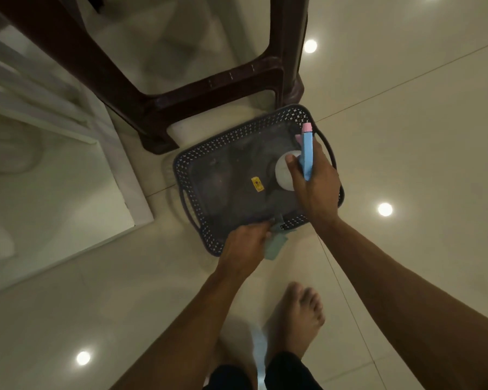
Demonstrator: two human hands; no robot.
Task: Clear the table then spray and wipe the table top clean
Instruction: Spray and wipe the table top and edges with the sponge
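Right hand [313,178] grips a spray bottle [306,153] over a dark basket [237,142] on the glossy tiled floor [406,108]. Left hand [245,246], nearer, pinches a cloth [276,246]. Bench leg [152,119] stands beyond.

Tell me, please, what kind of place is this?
Probably a room in a home. The glossy cream tiled floor mirrors ceiling lights, a dark brown plastic table leg stands on it beside a dark perforated plastic basket, and the person's bare foot is visible.

A home, by the look of it: glossy cream floor tiles [392,114] mirror ceiling lights, a dark plastic table [158,88] stands beside a white cabinet [54,175] left of it
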